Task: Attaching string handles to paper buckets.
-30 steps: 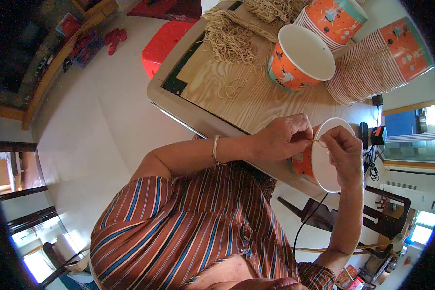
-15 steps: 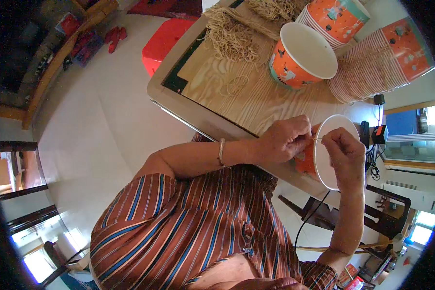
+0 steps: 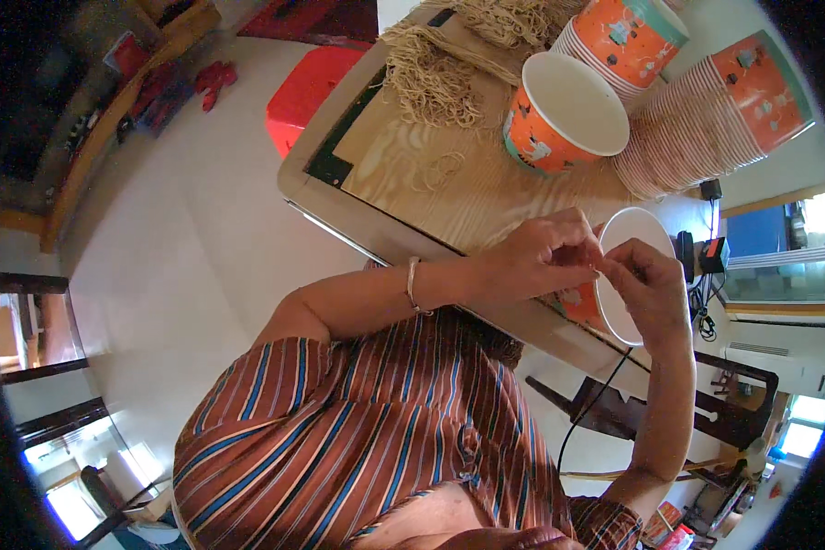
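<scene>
Both hands meet at the near edge of the counter (image 3: 449,197), working on one orange paper cup (image 3: 614,280) tipped so its white mouth faces the person. The left hand (image 3: 536,257) has its grip pinched nearly closed, thumb and forefinger pressed on something very small at the cup's rim; it looks like a thin cord or loop, but it is too fine to make out. The right hand (image 3: 651,289) curls around the cup's far side, fingers closed on the rim and wall, steadying it. A silver bangle (image 3: 412,286) sits on the left wrist.

Just beyond the grip stands a second upright orange cup (image 3: 564,115), apart from the held one. Further out and to the right lie long nested stacks of cups (image 3: 706,128), tipped on their sides. Beyond the left hand, well apart, is a heap of tan string loops (image 3: 431,78), with one loose loop (image 3: 445,170) lying nearer.

To do this well, I'd judge the right hand should keep the rim from turning while the left pinch works close to the edge, using light pressure so the thin paper wall doesn't buckle.
</scene>
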`<state>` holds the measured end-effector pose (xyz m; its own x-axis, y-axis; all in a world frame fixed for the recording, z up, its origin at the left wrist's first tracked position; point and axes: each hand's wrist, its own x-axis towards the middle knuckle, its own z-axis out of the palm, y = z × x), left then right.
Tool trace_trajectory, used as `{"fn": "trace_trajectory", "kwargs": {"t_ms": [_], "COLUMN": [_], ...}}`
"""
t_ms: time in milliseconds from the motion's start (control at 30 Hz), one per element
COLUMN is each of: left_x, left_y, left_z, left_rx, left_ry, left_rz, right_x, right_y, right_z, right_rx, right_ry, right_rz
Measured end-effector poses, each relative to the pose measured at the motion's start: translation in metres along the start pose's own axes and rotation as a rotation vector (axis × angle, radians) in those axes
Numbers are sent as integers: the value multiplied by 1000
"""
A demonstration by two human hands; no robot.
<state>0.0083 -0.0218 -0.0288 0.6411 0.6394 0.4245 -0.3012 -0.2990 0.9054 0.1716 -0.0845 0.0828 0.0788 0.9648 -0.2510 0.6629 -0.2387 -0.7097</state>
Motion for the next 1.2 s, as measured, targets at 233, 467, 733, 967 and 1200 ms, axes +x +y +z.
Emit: {"fn": "trace_trajectory", "kwargs": {"t_ms": [233,467,733,967,1200], "left_x": [2,6,5,-8,-12], "left_y": [-9,-18,-36,-56,-64], "left_z": [-4,-1,-2,18,3], "left_rx": [-24,-126,58,-103,-49], "left_ry": [10,-17,-48,114,201], "left_rz": [70,138,318,205,-282], "right_x": [3,-8,-20,-22,-20], "right_y": [-3,-17,-18,-16,-13], "right_z": [-6,1,16,11,6], "right_rx": [-32,156,152,147,111], "right_ry": [59,100,174,225,248], "right_rz": [-101,-4,-298,-198,-231]}}
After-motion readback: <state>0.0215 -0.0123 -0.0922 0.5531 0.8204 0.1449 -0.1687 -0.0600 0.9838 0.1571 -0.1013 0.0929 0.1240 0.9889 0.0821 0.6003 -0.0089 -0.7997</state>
